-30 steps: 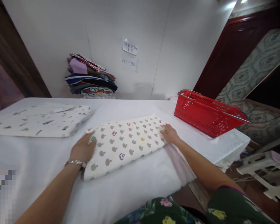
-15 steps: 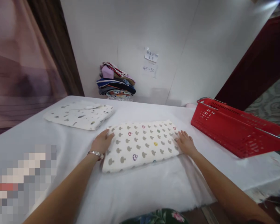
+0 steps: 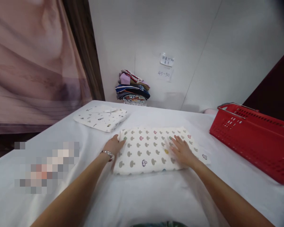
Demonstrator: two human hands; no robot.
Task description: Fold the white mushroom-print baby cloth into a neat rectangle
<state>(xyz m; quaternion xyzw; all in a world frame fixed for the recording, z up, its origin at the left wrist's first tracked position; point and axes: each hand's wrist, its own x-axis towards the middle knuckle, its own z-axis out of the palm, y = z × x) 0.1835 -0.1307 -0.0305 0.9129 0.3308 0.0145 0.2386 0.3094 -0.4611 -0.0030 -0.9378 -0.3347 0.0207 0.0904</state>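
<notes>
The printed cloth [image 3: 146,153] lies beneath the splayed right hand [image 3: 183,152]. The left hand [image 3: 113,146] touches its left edge, grip unclear.

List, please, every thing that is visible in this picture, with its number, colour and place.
Mushroom-print cloth: 1, whitish, folded, table centre
Other folded cloth: 1, white with small prints, back left
Fabric stack: 1, multicoloured, near the wall
Paper notes: 2, white, on the wall
Wall: 1, pale grey, behind
Basket: 1, red, right
Pink thing: 1, partly hidden, behind the basket
Table: 1, white-covered, below
Curtain: 1, pink, left
Pixelated patch: 1, mixed colours, lower left; content unreadable
Bracelet: 1, silvery, left wrist
Left hand: 1, bare, cloth's left end
Right hand: 1, bare, over cloth's right part
</notes>
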